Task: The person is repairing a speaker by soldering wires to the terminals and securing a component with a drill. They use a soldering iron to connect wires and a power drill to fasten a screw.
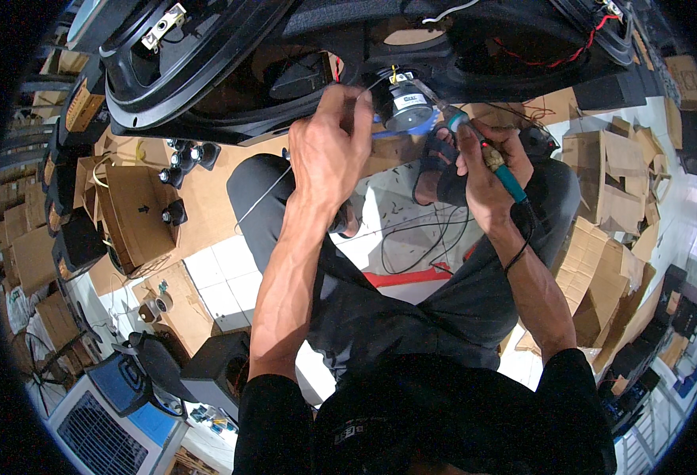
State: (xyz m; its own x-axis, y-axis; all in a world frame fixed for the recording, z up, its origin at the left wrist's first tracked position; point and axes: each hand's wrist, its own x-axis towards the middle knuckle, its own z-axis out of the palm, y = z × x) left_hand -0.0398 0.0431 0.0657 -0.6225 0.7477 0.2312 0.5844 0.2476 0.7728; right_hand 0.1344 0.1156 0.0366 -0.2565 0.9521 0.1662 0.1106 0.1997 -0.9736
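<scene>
My right hand is closed round a soldering iron with a teal handle. Its tip points up and left, close to the yellow terminals of a small round speaker driver with a silver label. To the left of that driver, my left hand pinches a thin grey solder wire, whose tail hangs down past my knee. The wire's upper end reaches toward the terminals; whether it touches them I cannot tell. The driver sits at the lower edge of a black speaker panel spanning the far side.
A large round speaker frame fills the upper left. Twisted red and black wires run along the panel's right. An open cardboard box and several small drivers stand left; flattened cardboard lies right. A black cable loops between my legs.
</scene>
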